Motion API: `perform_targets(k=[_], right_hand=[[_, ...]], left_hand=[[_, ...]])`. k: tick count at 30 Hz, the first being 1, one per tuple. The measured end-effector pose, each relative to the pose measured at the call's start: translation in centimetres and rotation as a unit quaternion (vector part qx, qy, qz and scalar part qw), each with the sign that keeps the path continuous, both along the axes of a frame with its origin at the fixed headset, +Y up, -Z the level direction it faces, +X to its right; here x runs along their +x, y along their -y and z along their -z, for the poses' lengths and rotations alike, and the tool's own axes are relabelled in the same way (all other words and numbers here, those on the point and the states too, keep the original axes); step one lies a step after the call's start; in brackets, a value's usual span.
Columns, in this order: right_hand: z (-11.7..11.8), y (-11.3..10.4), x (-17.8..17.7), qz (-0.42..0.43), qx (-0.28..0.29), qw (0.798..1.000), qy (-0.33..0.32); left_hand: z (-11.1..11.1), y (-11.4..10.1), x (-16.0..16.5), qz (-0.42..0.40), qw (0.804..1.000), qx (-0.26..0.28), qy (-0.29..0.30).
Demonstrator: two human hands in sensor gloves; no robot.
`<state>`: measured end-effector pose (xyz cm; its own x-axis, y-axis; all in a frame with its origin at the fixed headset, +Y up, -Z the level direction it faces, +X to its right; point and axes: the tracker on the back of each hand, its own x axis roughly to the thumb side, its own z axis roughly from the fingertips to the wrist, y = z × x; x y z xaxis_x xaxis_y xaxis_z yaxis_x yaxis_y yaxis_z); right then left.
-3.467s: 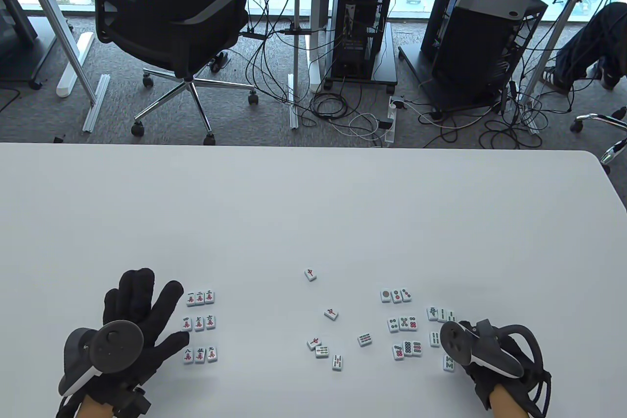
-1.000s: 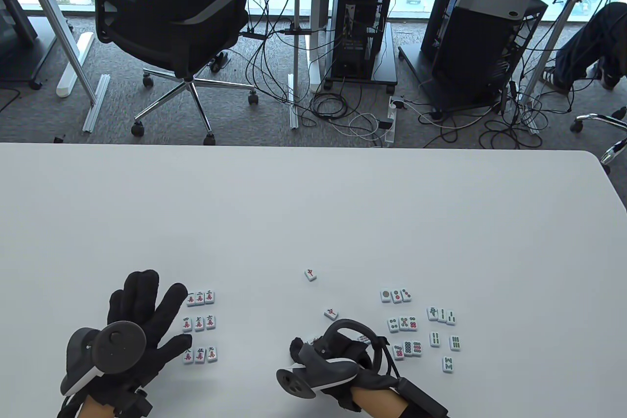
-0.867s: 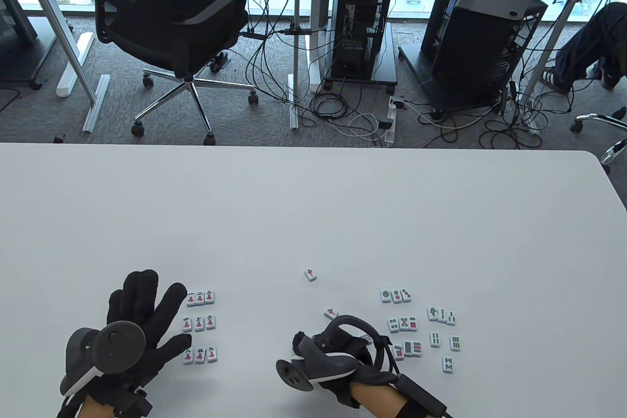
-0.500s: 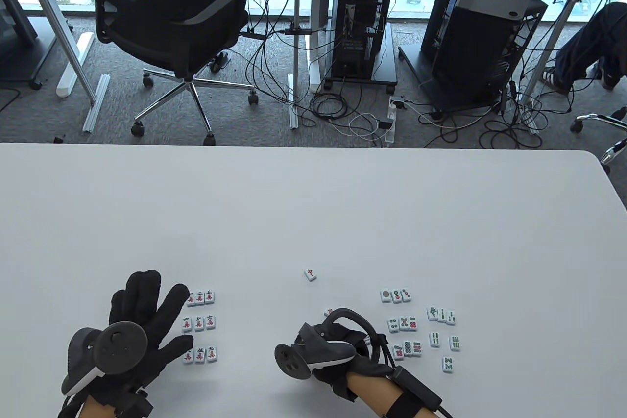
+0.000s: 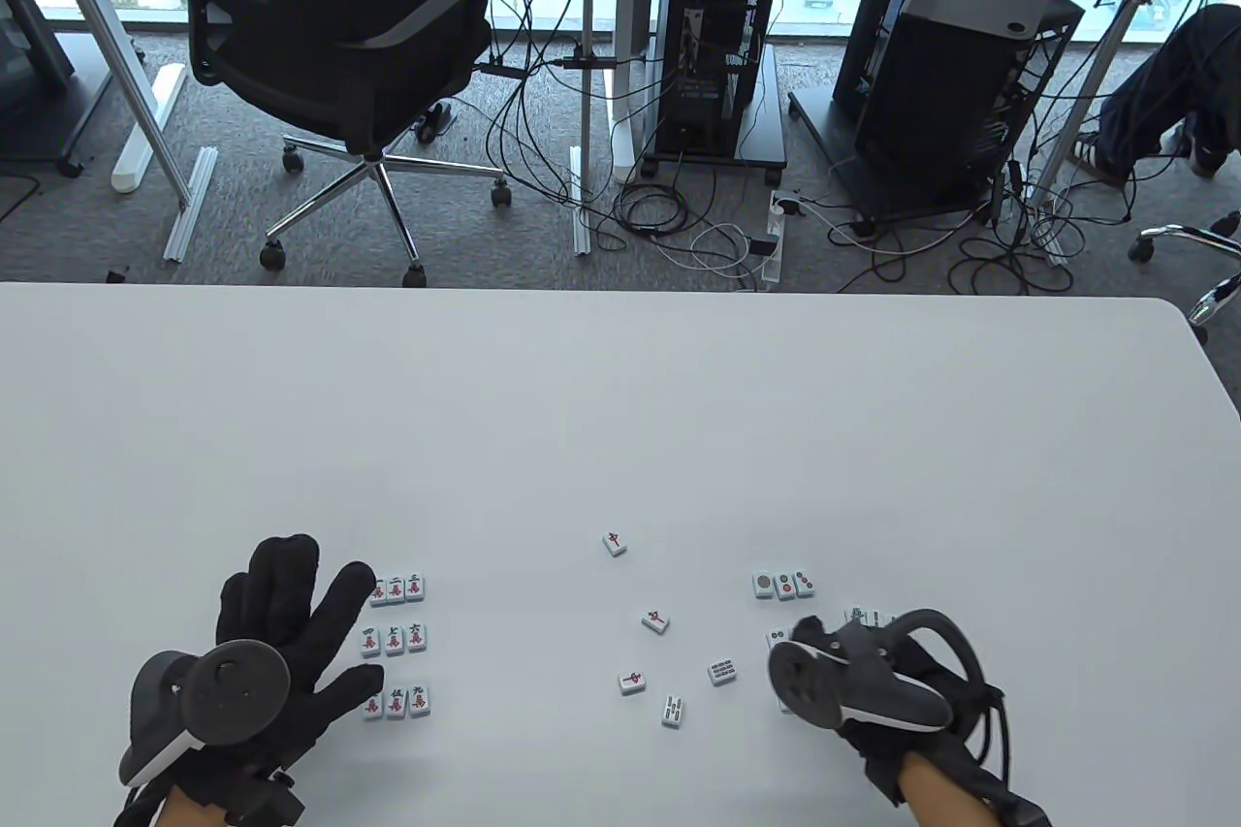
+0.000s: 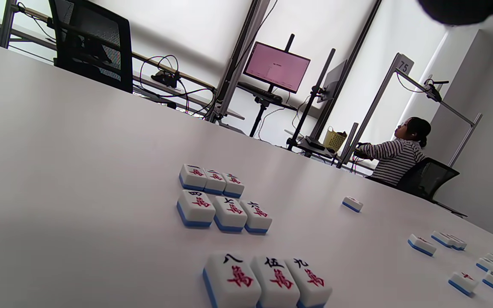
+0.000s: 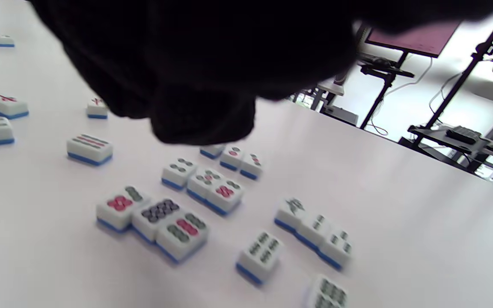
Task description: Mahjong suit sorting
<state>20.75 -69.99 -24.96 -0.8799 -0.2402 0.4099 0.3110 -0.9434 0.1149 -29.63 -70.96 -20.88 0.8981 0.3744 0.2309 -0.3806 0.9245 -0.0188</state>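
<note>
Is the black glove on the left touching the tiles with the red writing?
Cannot tell. In the table view the left hand reaches right up to the edge of the character tiles, but no gap or contact shows plainly. The left wrist view shows the tiles without the fingers.

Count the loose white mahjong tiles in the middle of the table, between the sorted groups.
5. Three white tiles with a red character: far, middle, near. Two tiles with green bars: nearest, rightward. The black-gloved right hand could hide others.
</note>
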Motion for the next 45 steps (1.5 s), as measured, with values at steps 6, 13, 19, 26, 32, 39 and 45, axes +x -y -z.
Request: perform_targets(k=[6,13,19,26,32,39,45], right_hand=[[-0.8,3.4,5.5,-0.018,-0.032,0.996,0.080],[-1.1,5.4,5.9,0.002,-0.035,0.996,0.084],[-1.5,6.1,5.6,-0.020,-0.010,0.997,0.074],[-1.8,6.0,5.7,-0.021,-0.001,0.996,0.084],[-1.9,3.4,3.6,-0.002,0.018,0.997,0.071],[-1.8,2.7,-5.4,0.056,0.011,0.998,-0.031],[-1.3,4.4,-12.5,0.018,-0.033,0.997,-0.073]], left_hand=[[0.1,0.1,-0.2,0.000,1.000,0.002,-0.006],[0.2,0.5,-0.6,-0.002,1.000,-0.008,-0.015],[0.2,0.4,-0.7,-0.006,1.000,-0.008,-0.015],[0.2,0.5,-0.7,-0.008,1.000,-0.004,-0.013],[0.2,0.5,-0.6,-0.007,1.000,-0.004,-0.010],[0.2,0.5,-0.6,-0.007,1.000,-0.003,-0.006],[0.2,0.5,-0.6,-0.010,1.000,-0.002,-0.006]])
